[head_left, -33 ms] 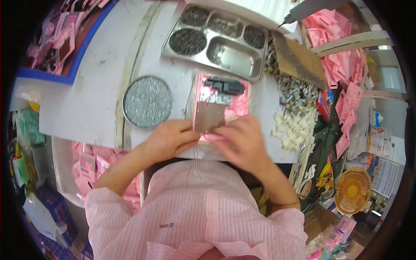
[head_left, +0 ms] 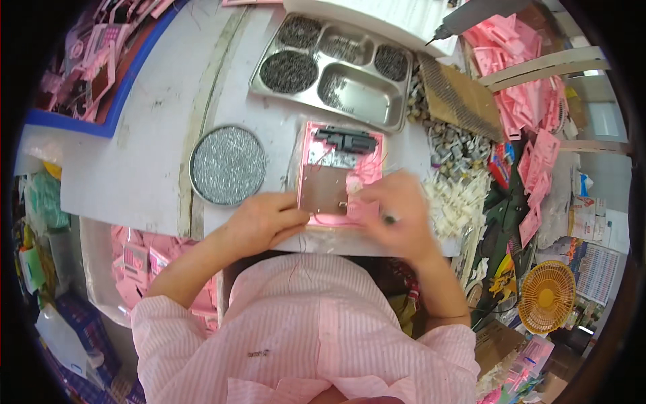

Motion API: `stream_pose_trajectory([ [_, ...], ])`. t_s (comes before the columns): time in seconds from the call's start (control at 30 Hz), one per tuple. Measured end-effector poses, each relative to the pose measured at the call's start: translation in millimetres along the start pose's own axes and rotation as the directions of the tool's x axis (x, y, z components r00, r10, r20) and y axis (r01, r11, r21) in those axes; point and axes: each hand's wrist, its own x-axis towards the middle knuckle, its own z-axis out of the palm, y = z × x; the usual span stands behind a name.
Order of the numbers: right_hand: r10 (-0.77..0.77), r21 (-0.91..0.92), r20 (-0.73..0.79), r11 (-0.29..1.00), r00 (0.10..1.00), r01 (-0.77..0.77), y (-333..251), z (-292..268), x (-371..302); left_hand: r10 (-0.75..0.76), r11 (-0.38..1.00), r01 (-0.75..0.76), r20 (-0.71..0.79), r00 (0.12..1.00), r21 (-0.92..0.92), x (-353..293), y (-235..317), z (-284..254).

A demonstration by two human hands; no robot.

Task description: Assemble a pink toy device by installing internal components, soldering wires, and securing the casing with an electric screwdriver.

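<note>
A pink plastic casing (head_left: 378, 153) lies on the table in front of me, with a brown board (head_left: 324, 188), a long black part (head_left: 344, 139) and thin wires in it. At its near left corner, my left hand (head_left: 268, 219) pinches the edge with closed fingers. My right hand (head_left: 400, 215) is over the near right corner, curled and blurred by motion. A small dark round thing shows at its fingers, too smeared to name. Left of the casing stands a round tin (head_left: 229, 165) full of small silvery pieces.
A metal compartment tray (head_left: 367, 102) of dark screws lies beyond the casing. On the right are small metal parts (head_left: 461, 145), white pieces (head_left: 457, 202) and a cardboard piece (head_left: 464, 94). A grey pointed tool (head_left: 471, 19) hangs at upper right. A blue-rimmed bin (head_left: 121, 108) stands far left.
My right hand has moved right, away from the brown board's near edge. The left hand stays at the casing's edge. The whole view has shifted slightly.
</note>
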Motion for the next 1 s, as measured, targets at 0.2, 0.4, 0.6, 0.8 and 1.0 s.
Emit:
stream_pose_trajectory([
  [0.2, 0.365, -0.024, -0.320, 0.920, 0.875, -0.392, 186, -141, 116, -0.003, 0.998, -0.004, 0.122, 0.993, 0.056, 9, 9, -6],
  [0.4, -0.141, -0.602, -0.379, 0.788, 0.914, -0.128, 245, -134, 265, -0.055, 0.997, 0.048, 0.121, 0.991, 0.057, 4, 10, -9],
  [0.6, -0.349, -0.762, -0.445, 0.631, 0.825, -0.144, 274, -108, 314, -0.060, 0.998, 0.059, 0.119, 0.991, 0.019, 4, 10, -8],
  [0.8, -0.377, -0.821, -0.207, 0.569, 0.903, 0.050, 335, -159, 346, -0.015, 1.000, 0.015, 0.101, 0.995, -0.005, 9, 8, -4],
  [1.0, 0.027, -0.160, -0.621, 0.974, 0.784, -0.160, 199, -167, 248, -0.081, 0.997, 0.080, 0.055, 0.995, 0.013, -2, 6, -3],
])
